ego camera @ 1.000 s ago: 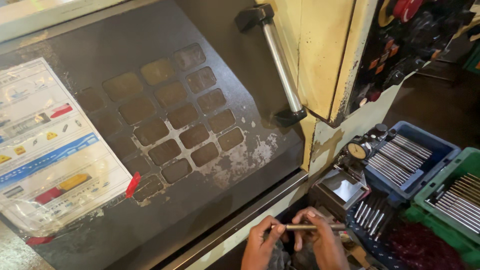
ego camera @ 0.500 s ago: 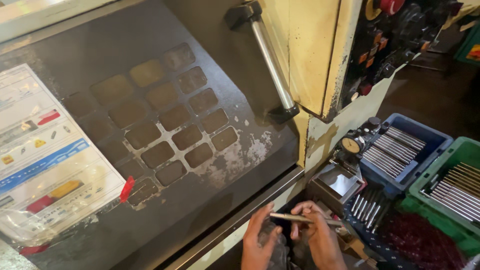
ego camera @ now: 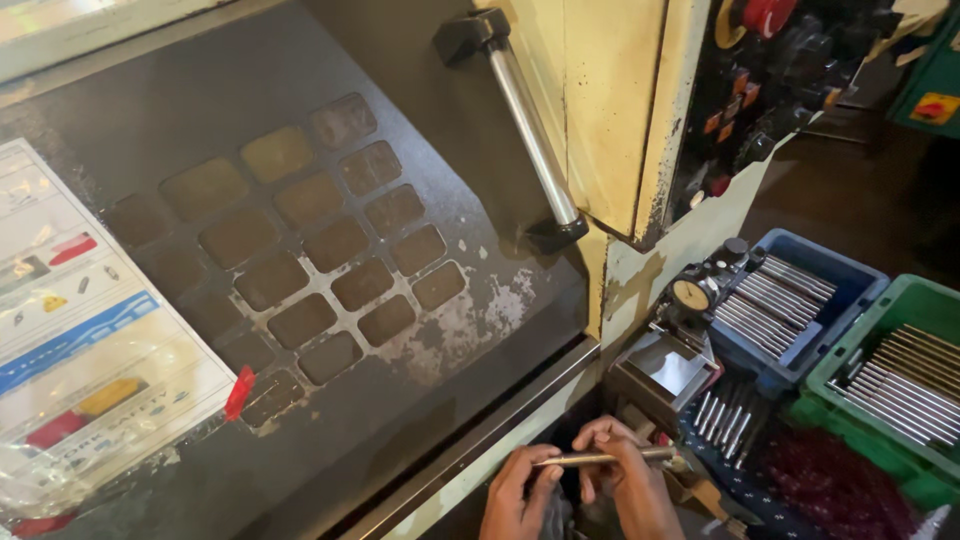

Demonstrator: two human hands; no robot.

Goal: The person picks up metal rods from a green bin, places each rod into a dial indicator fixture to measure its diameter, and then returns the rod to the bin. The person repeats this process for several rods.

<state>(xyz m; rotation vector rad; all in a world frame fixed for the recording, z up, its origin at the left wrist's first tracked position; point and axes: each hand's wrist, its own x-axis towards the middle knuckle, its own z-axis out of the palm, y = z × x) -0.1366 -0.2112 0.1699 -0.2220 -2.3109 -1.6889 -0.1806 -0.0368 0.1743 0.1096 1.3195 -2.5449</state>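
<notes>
The metal rod (ego camera: 603, 459) lies level across the bottom of the head view, held between both hands in front of the machine's lower front edge. The left hand (ego camera: 522, 490) pinches its left end with thumb and fingertips, and the right hand (ego camera: 630, 478) curls over the middle and right part, its fingers closed on the rod. Just behind the right hand stands a small metal fixture (ego camera: 662, 370) with a round dial gauge (ego camera: 690, 295) above it. To the right, a blue bin (ego camera: 790, 300) holds a row of similar rods, and a green bin (ego camera: 895, 385) beside it holds more; a few loose rods (ego camera: 722, 420) lie just in front of the blue bin. Above the hands slopes the dark machine panel (ego camera: 300, 250) with worn square keys, a laminated instruction sheet (ego camera: 90, 340) at its left edge, and a steel door handle (ego camera: 525, 120) at its upper right.
</notes>
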